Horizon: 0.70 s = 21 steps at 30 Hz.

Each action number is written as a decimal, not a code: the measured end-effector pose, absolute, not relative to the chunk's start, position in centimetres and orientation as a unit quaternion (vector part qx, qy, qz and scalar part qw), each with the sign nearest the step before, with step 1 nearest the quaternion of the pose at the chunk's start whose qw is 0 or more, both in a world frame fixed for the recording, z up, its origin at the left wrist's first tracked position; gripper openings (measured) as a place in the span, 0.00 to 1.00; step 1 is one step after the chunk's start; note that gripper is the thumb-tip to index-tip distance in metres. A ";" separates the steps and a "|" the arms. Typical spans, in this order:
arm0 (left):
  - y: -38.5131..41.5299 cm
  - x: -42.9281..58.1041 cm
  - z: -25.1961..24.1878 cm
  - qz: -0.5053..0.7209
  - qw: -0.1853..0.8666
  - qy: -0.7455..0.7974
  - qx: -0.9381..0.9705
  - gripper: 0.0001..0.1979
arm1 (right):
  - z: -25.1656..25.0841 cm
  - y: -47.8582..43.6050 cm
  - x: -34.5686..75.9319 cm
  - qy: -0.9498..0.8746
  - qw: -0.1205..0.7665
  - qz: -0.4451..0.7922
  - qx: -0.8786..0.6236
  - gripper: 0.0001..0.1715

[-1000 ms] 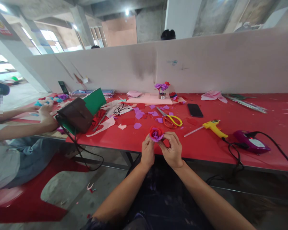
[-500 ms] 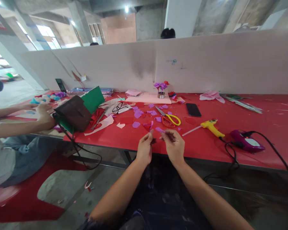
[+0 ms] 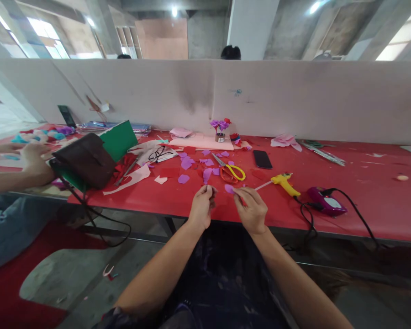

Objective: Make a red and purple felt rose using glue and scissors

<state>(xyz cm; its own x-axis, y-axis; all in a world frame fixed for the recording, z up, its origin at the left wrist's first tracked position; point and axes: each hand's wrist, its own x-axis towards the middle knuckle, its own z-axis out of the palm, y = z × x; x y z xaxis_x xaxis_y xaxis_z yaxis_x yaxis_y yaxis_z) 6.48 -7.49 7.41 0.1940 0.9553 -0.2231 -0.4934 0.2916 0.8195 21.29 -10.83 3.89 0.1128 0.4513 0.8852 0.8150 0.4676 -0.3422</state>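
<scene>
My left hand (image 3: 200, 208) is closed in a pinch near the table's front edge. A purple paper piece (image 3: 207, 175) stands up at its fingertips and appears to be held there. To its right, my right hand (image 3: 252, 210) pinches a small rounded purple paper petal (image 3: 229, 188) between thumb and fingers. The two hands are apart. Just beyond them lie scissors (image 3: 233, 172) with red and yellow handles, blades pointing away to the left. Loose purple paper petals (image 3: 184, 178) are scattered on the red tabletop (image 3: 164, 201).
A yellow glue gun (image 3: 285, 184) and its purple power box (image 3: 326, 201) with cables lie right. Behind are a phone (image 3: 262, 159) and purple paper flowers (image 3: 220, 125) in a small pot. Left are glasses (image 3: 160, 154), a brown bag (image 3: 89, 160) and another person's arm (image 3: 23, 170).
The view has turned right, so the table things shift left in the picture. My hands have drawn slightly further apart; the petal in my right hand now shows its flat face.
</scene>
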 end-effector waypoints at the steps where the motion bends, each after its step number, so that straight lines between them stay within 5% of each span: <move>1: -7.7 6.8 7.5 0.508 0.704 0.385 0.312 0.18 | 3.7 -10.9 21.2 -0.668 0.538 -0.201 -0.473 0.11; 9: -6.7 7.0 6.3 0.500 0.675 0.415 0.348 0.16 | 2.7 -11.2 22.6 -0.732 0.439 -0.199 -0.482 0.13; 15: -4.6 5.4 6.0 0.440 0.634 0.472 0.426 0.07 | 2.9 -11.0 29.0 -0.655 0.395 -0.179 -0.619 0.13; 21: -3.3 4.0 5.7 0.403 0.608 0.486 0.481 0.11 | 6.6 -9.3 37.3 -0.577 0.257 -0.141 -0.762 0.19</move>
